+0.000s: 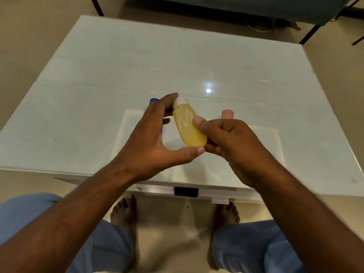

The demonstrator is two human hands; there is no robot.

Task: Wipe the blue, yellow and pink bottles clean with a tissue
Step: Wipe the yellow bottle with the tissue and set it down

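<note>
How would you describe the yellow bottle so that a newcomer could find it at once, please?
Above the near edge of the white table, both hands meet. The yellow bottle is held between the left hand and right hand, tilted, white cap away; its neighbours are blue and pink.

The far half of the bench point(177, 56) lies open, as do its left and right margins; near the middle, both hands meet round the yellow bottle point(189, 127), closing the gap between them; the blue bottle point(154, 100) stands just behind the left hand point(155, 142); the pink bottle point(227, 114) just behind the right hand point(232, 140).
</note>
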